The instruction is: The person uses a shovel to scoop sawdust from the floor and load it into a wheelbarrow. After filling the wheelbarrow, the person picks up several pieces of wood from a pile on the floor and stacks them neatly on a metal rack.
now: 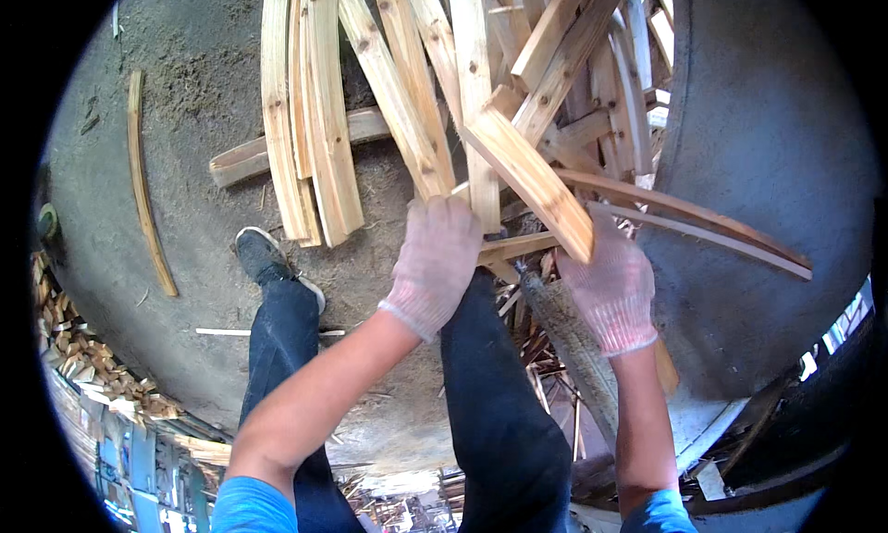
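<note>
Dusty floor [194, 191] beside heaped wood [575, 61]

A short board [529, 177] slants over it, near end clamped in the right hand [612, 278]; the left hand [438, 257] curls at a plank end [426, 166], gripping or not I cannot tell

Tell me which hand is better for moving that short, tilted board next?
Probably the right hand: it's right at the near end of the short board. The left hand is farther away, by a longer board.
</note>
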Demonstrator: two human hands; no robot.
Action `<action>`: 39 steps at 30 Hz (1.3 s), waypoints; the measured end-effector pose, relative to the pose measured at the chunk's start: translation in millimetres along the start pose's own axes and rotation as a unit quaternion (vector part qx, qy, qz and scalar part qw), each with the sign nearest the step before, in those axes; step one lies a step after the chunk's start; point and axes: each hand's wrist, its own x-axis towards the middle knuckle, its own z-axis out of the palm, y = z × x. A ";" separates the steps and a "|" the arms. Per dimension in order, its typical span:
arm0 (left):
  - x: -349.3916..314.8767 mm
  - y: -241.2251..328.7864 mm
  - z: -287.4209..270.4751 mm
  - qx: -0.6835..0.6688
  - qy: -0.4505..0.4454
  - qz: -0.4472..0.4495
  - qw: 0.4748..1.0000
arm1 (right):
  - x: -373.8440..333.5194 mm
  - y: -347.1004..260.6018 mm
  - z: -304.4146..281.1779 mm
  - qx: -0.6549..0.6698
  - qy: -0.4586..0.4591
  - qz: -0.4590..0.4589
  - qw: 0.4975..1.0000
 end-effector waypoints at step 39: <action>-390.9 -120.1 -132.7 -0.325 -0.319 -0.439 0.775 | 223.7 -257.8 -105.8 0.242 0.084 -0.138 0.957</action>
